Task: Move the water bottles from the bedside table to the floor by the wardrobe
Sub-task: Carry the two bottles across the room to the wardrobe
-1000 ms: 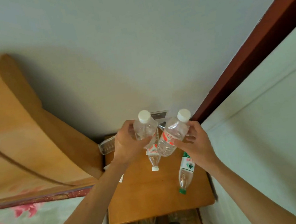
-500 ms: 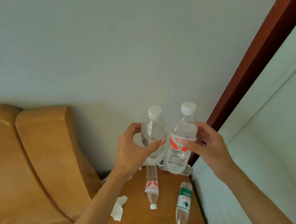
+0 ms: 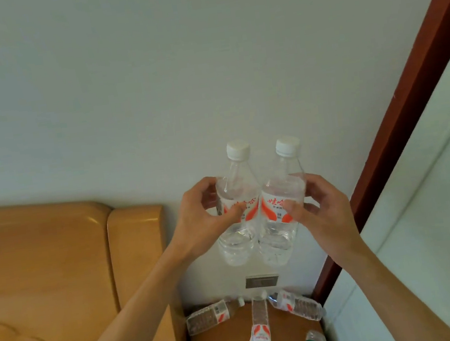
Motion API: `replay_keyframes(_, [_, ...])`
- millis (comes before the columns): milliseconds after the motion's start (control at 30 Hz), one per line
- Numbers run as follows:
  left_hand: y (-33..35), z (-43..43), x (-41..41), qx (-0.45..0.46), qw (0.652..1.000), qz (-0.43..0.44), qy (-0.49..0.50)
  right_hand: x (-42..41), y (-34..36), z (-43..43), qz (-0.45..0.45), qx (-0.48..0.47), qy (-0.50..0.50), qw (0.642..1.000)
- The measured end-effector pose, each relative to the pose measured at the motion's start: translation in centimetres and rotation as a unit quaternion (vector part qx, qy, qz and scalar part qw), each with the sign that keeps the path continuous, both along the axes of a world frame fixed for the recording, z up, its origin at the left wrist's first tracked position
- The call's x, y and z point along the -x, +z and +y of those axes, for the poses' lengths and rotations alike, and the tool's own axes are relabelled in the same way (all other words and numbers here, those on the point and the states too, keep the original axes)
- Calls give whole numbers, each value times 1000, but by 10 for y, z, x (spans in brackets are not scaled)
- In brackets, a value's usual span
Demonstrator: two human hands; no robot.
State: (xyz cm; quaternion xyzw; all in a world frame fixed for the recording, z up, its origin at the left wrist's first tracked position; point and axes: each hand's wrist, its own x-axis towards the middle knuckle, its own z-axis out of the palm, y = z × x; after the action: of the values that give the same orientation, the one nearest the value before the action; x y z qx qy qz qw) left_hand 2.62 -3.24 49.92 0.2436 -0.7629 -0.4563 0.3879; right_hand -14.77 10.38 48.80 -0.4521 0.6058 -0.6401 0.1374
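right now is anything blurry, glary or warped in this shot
Head view: wide-angle bend bows the red-brown door frame; the two held bottles are sharp enough to show label characters; soft glare patches on the glossy headboard; light is even, shadows faint.

Premises: a domestic bedroom. Evidence: a glossy, carved honey-coloured wooden headboard (image 3: 60,277) against a plain pale wall (image 3: 149,80); a small brown wooden bedside table (image 3: 228,338) set just beside it in the corner; a dark red-brown wooden door frame (image 3: 410,106) at the table's right edge
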Motion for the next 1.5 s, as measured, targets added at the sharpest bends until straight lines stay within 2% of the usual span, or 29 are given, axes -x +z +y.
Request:
replay_keyframes(500, [74, 7, -47, 62, 991, 54, 106, -25, 75, -44, -25, 123, 159, 979])
replay_keyframes(667, [85, 17, -64, 89, 979, 62, 174, -24, 86, -57, -22, 126, 214, 968])
replay_keyframes(833, [71, 29, -88, 102, 954, 84, 268, -44, 89, -77, 46, 97, 276, 955])
replay_keyframes(1100, [40, 76, -184, 103, 880, 56, 460, -133, 82, -109, 23, 103, 407, 908])
replay_keyframes(1300, [49, 142, -267, 126, 802, 17, 584, -226, 84, -104, 10, 117, 534, 837])
replay_keyframes(1500, [65, 232, -330, 149, 717, 24, 681, -319, 95, -57, -6, 125, 633, 764])
